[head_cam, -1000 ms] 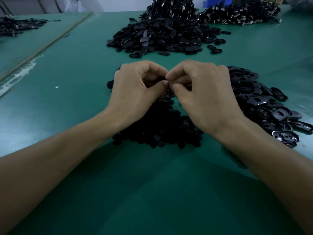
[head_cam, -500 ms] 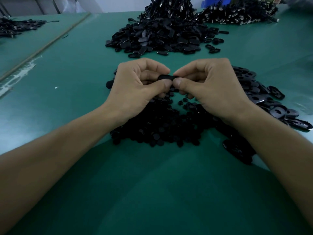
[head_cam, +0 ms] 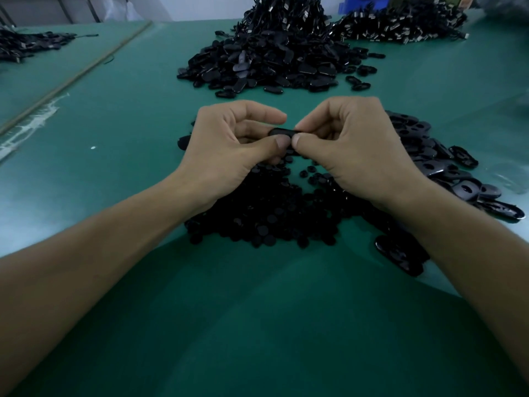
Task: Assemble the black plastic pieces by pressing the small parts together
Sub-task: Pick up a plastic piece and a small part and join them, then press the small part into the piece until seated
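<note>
Both hands are raised close together over the table: the left hand (head_cam: 229, 150) and the right hand (head_cam: 357, 150) are each clamped on the same piece (head_cam: 282, 132), a flat black oval that is pinched between them. Its left end is gripped between the left thumb (head_cam: 282, 143) and the curled forefinger, its right end between the right thumb (head_cam: 300, 141) and forefinger, and the two thumb tips are set side by side, almost touching, along its near edge. The other fingers are curled in beneath; whether anything else is held in them cannot be told. Directly under the hands and wrists a heap of small round black parts (head_cam: 272, 216) is spread on the green table (head_cam: 114, 110). Just outside the right hand a heap of larger shells (head_cam: 446, 167) with holes is laid, and one glossy oval (head_cam: 398, 253) is seen beside the right forearm, partly hidden by it. Well beyond the fingertips a big mound (head_cam: 266, 61) of black ovals is piled, with corded pieces tangled on top, and right of that a pile (head_cam: 400, 27) with metal clips is spread. Far out to the left of the left hand a smaller dark pile (head_cam: 25, 45) is seen, and a thin strip (head_cam: 77, 75) is laid across the surface between it and the hands. A white speck (head_cam: 93, 147) is seen left of the left hand.
</note>
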{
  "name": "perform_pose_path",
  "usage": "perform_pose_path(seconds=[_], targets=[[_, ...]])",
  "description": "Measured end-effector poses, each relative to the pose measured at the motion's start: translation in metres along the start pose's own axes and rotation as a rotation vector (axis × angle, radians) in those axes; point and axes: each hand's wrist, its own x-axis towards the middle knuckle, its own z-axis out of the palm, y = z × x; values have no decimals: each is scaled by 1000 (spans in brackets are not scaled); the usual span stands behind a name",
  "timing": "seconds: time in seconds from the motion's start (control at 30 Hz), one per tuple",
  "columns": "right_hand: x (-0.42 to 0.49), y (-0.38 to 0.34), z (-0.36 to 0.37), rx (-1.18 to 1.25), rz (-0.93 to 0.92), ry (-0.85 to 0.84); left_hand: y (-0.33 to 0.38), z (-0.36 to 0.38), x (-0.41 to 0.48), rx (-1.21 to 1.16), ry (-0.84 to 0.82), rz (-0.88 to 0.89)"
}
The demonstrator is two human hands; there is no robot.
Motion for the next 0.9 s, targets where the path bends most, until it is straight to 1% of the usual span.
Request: perform_pose_path(seconds=[0.23, 0.43, 0.6, 0.67, 0.7, 0.77, 0.83, 0.9], targets=[[-1, -2, 0, -36, 7, 7, 1, -1, 0, 15, -3, -7], [-4, -3, 1, -31, -26, -14, 3, -8, 2, 64, -21, -3], [-4, -5, 0, -85, -18, -10, 0, -9, 3, 107, 12, 27], [-5, -6, -2, -196, -10, -24, -2, -9, 5, 140, 77, 27], [-5, -6, -3, -307, -16, -43, -4, -12, 7, 149, 127, 22], [-6, -3, -7, -613, -9, -73, -7, -19, 11, 157, 227, 11], [-6, -2, -14, -858, 83, -92, -11, -26, 15, 201, 292, 14], [-8, -3, -19, -967, 185, -126, -15, -34, 17, 275, 328, 22]])
